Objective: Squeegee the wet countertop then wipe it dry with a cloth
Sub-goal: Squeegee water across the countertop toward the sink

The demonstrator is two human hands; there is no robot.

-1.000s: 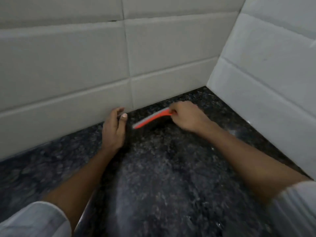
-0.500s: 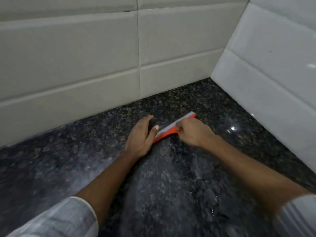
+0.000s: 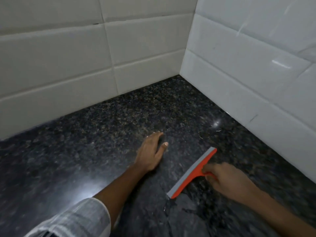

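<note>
Squeegeeing looked only part done: the right hand (image 3: pixel 227 183) gripped the orange squeegee (image 3: pixel 192 173) by its handle, blade on the wet countertop (image 3: pixel 102 134), with water streaks nearer the person. Beside it, the left hand (image 3: pixel 150 153) rested flat, fingers relaxed. No cloth showed.

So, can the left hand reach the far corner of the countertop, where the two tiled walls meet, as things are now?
Probably yes. The left hand lies flat on the countertop, and only bare stone shows between it and the corner. The squeegee, held by the right hand, sits nearer the person, off that path.
</note>
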